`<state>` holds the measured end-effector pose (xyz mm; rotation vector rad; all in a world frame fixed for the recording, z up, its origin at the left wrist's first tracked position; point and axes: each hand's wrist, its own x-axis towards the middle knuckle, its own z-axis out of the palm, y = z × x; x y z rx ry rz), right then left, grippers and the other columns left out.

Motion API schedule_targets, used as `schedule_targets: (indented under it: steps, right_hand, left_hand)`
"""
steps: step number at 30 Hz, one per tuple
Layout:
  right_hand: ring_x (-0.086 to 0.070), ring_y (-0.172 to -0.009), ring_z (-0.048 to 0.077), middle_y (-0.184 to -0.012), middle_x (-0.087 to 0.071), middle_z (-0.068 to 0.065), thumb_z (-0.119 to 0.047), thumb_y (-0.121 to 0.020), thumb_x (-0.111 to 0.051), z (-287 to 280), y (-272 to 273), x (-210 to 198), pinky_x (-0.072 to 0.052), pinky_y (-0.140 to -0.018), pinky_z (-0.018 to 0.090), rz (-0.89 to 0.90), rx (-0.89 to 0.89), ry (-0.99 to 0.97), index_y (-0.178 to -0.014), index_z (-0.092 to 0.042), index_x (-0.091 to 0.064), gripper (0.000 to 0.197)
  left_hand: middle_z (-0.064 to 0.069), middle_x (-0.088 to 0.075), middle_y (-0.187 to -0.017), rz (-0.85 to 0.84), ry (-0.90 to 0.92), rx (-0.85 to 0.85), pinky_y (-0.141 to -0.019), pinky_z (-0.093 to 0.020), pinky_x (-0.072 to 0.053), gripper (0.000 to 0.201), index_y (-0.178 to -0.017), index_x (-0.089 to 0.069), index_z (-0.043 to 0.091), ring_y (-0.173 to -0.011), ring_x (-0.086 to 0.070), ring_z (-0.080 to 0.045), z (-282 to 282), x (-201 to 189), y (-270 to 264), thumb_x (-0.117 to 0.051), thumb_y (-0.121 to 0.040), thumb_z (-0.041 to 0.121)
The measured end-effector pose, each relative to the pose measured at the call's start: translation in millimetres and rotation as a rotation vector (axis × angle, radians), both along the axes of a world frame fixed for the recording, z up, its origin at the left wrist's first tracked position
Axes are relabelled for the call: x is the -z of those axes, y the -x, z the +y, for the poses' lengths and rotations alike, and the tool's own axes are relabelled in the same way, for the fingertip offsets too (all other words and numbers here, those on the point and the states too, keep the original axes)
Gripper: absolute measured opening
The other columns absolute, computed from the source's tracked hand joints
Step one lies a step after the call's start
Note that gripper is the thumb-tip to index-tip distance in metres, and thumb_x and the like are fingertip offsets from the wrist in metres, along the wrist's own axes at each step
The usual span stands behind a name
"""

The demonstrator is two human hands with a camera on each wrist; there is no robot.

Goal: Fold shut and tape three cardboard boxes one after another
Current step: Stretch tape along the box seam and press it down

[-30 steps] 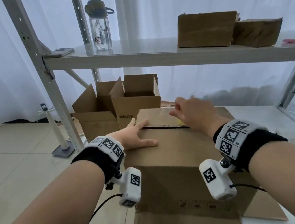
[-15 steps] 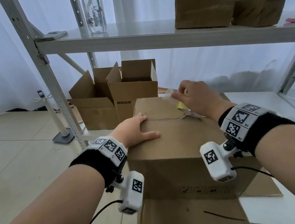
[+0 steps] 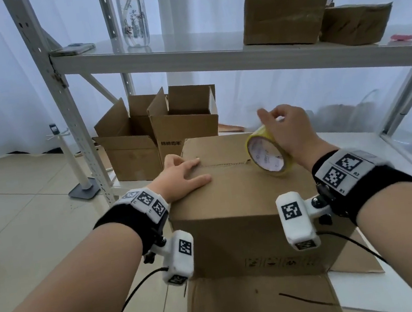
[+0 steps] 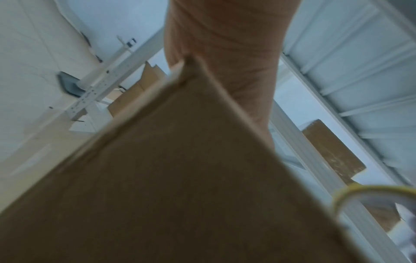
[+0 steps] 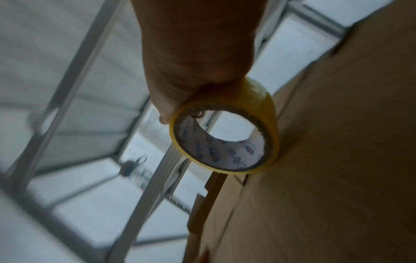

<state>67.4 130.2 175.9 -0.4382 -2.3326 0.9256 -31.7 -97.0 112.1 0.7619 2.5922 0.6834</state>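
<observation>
A brown cardboard box stands in front of me with its top flaps folded shut along a seam. My left hand lies flat on the left part of the top, fingers straight, pressing the flaps down. My right hand grips a roll of yellow tape upright, its rim touching the box top at the seam's right end. In the right wrist view the tape roll hangs from my fingers against the box. The left wrist view shows the box top close up.
Two open cardboard boxes stand behind on the low shelf. Two shut boxes, a water bottle and a phone sit on the upper shelf. A loose flap lies in front of the box. A metal rack post stands left.
My right hand has lifted from the box's far edge holding the tape roll and brought it upright onto the top. My left hand stays pressed on the flaps.
</observation>
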Motion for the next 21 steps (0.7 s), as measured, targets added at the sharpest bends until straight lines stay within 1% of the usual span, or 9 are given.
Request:
schedule_targets:
  steps: [2, 4, 6, 10, 13, 15, 16, 18, 21]
  right_hand:
    - [-0.044, -0.061, 0.006, -0.065, -0.049, -0.005, -0.041, -0.095, -0.053, 19, -18, 6, -0.037, -0.059, 0.019, 0.121, 0.147, 0.298, -0.065, -0.019, -0.05, 0.037]
    - [-0.043, -0.061, 0.008, -0.066, -0.047, -0.005, -0.043, -0.096, -0.05, 38, -36, 14, -0.036, -0.057, 0.019, 0.185, 0.273, 0.506, -0.067, -0.02, -0.049, 0.038]
    - [-0.044, -0.062, 0.011, -0.067, -0.046, -0.003, -0.046, -0.096, -0.049, 52, -48, 23, -0.038, -0.06, 0.023, 0.215, 0.342, 0.614, -0.067, -0.02, -0.048, 0.039]
    - [-0.048, -0.073, 0.021, -0.073, -0.048, 0.007, -0.054, -0.092, -0.05, 72, -61, 39, -0.044, -0.071, 0.032, 0.218, 0.4, 0.784, -0.066, -0.017, -0.051, 0.046]
    - [-0.05, -0.071, 0.023, -0.069, -0.05, 0.006, -0.065, -0.086, -0.05, 80, -72, 50, -0.05, -0.078, 0.041, 0.128, 0.385, 0.887, -0.067, -0.016, -0.056, 0.052]
    - [-0.049, -0.067, 0.022, -0.066, -0.048, 0.004, -0.062, -0.088, -0.049, 82, -80, 49, -0.047, -0.077, 0.039, 0.135, 0.361, 0.929, -0.068, -0.016, -0.056, 0.052]
    - [-0.051, -0.069, 0.022, -0.066, -0.049, 0.004, -0.062, -0.09, -0.047, 83, -82, 45, -0.049, -0.081, 0.039, 0.13, 0.361, 0.916, -0.069, -0.015, -0.056, 0.052]
    - [-0.057, -0.08, 0.027, -0.069, -0.054, 0.005, -0.063, -0.091, -0.042, 86, -87, 36, -0.049, -0.095, 0.045, 0.107, 0.372, 0.853, -0.072, -0.015, -0.057, 0.054]
    - [-0.06, -0.089, 0.03, -0.074, -0.059, 0.005, -0.064, -0.089, -0.044, 92, -95, 23, -0.047, -0.1, 0.047, 0.133, 0.397, 0.857, -0.079, -0.014, -0.058, 0.052]
  left_hand:
    - [-0.002, -0.011, -0.152, -0.102, -0.083, -0.068, -0.111, -0.041, -0.032, 0.07, -0.144, -0.029, 0.045, -0.134, -0.033, -0.029, -2, 8, 4, -0.055, -0.082, 0.065]
    - [-0.005, -0.022, -0.152, -0.164, -0.138, -0.068, -0.105, -0.043, -0.041, 0.07, -0.142, -0.029, 0.05, -0.128, -0.042, -0.029, 1, 12, 2, -0.056, -0.08, 0.066]
    - [-0.004, -0.035, -0.146, -0.173, -0.172, -0.063, -0.097, -0.038, -0.047, 0.066, -0.143, -0.028, 0.045, -0.115, -0.052, -0.023, 7, 11, -3, -0.056, -0.085, 0.06]
    - [-0.005, -0.037, -0.147, -0.134, -0.136, -0.096, -0.101, -0.037, -0.043, 0.065, -0.145, -0.027, 0.042, -0.12, -0.05, -0.025, 13, 7, -6, -0.053, -0.088, 0.058]
    - [-0.006, -0.036, -0.148, -0.112, -0.098, -0.104, -0.098, -0.035, -0.043, 0.065, -0.146, -0.026, 0.043, -0.123, -0.049, -0.026, 12, 4, -15, -0.051, -0.088, 0.059]
    - [-0.005, -0.036, -0.149, -0.074, -0.079, -0.103, -0.096, -0.033, -0.041, 0.065, -0.146, -0.027, 0.043, -0.125, -0.047, -0.026, 13, 0, -23, -0.051, -0.088, 0.06]
    - [-0.005, -0.037, -0.149, -0.06, -0.082, -0.104, -0.099, -0.034, -0.041, 0.066, -0.146, -0.029, 0.042, -0.126, -0.046, -0.026, 14, -4, -26, -0.052, -0.087, 0.06]
    - [-0.003, -0.038, -0.149, -0.036, -0.095, -0.099, -0.103, -0.034, -0.038, 0.065, -0.144, -0.034, 0.041, -0.129, -0.044, -0.025, 18, -15, -31, -0.055, -0.086, 0.06]
    - [-0.002, -0.039, -0.148, 0.045, -0.097, -0.079, -0.103, -0.033, -0.036, 0.063, -0.143, -0.038, 0.038, -0.131, -0.042, -0.025, 27, -31, -39, -0.055, -0.086, 0.058]
